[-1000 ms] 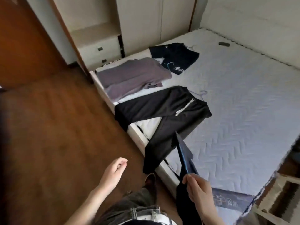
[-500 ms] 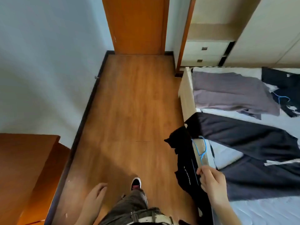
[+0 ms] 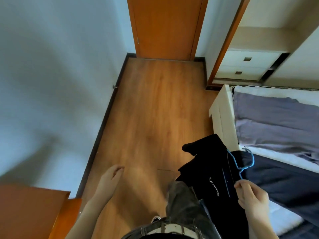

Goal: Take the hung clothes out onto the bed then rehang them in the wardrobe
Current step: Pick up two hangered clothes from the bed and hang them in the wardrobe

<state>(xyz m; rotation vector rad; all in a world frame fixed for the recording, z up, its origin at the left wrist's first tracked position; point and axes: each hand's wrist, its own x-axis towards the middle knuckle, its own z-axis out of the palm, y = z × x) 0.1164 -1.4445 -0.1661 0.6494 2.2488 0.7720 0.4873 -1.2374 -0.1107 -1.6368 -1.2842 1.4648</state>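
My right hand (image 3: 251,194) grips a black garment with white lettering (image 3: 209,171) on a blue wire hanger (image 3: 241,162), held over the floor beside the bed (image 3: 222,116). On the bed lie a grey-purple garment (image 3: 276,121) and dark trousers (image 3: 283,183). My left hand (image 3: 110,180) hangs over the wooden floor with fingers loosely curled and nothing in it.
A closed orange door (image 3: 165,26) stands at the far end of the wooden floor (image 3: 151,118). White drawers (image 3: 246,66) and a beige wardrobe panel (image 3: 300,54) sit at the upper right. An orange wooden surface (image 3: 31,211) juts in at the lower left.
My view has swung from the bed toward the door and floor. My right hand has carried the black garment on its hanger off the bed side.
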